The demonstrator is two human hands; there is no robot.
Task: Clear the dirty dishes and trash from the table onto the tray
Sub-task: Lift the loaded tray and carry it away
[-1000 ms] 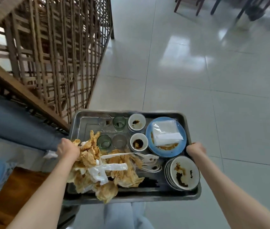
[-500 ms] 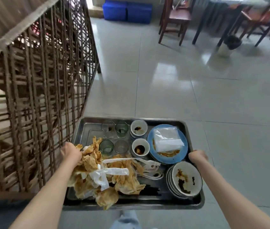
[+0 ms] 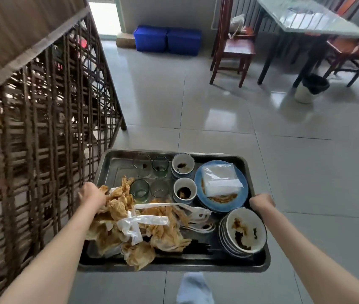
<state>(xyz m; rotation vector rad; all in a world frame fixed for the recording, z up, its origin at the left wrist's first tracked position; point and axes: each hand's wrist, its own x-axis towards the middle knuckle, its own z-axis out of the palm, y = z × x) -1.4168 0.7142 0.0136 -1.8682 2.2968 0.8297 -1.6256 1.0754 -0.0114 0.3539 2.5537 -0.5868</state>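
On the tray: napkins near left, glasses far middle, plate far right, bowls near right. Lattice stands left of it.

No text, label, brand, number or sign can be read anywhere in view; the clear packet on the blue plate, just ahead of the right hand, shows no legible print

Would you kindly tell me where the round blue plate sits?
The round blue plate lies on the metal tray's far right, beside two small white bowls.
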